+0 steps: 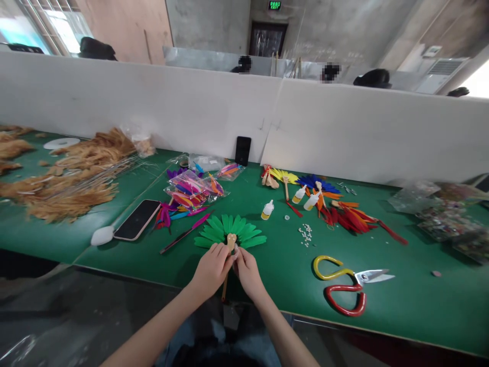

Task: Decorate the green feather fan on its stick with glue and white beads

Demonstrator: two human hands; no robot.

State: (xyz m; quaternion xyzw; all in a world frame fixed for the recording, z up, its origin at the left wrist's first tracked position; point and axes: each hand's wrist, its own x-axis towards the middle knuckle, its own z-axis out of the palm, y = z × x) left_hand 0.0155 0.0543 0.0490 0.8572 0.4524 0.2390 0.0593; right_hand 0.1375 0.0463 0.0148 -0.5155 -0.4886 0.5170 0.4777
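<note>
A green feather fan (231, 227) is spread at the table's front edge, with a light wooden piece (231, 239) at its centre and a thin handle (224, 288) pointing toward me. My left hand (214, 265) is closed on the fan just below the wooden piece, from the left. From the right, my right hand (247, 269) pinches at the same spot, its fingertips touching those of the left. The fingers hide the part of the fan between them.
Right of the fan lie scissors (357, 283), small white beads (305, 234), glue bottles (267, 210) and coloured fans (319, 184). To the left are a phone (138, 219), a white mouse (102, 235), bagged feathers (189, 188) and brown fibre (91, 158). A white partition (214, 107) stands behind.
</note>
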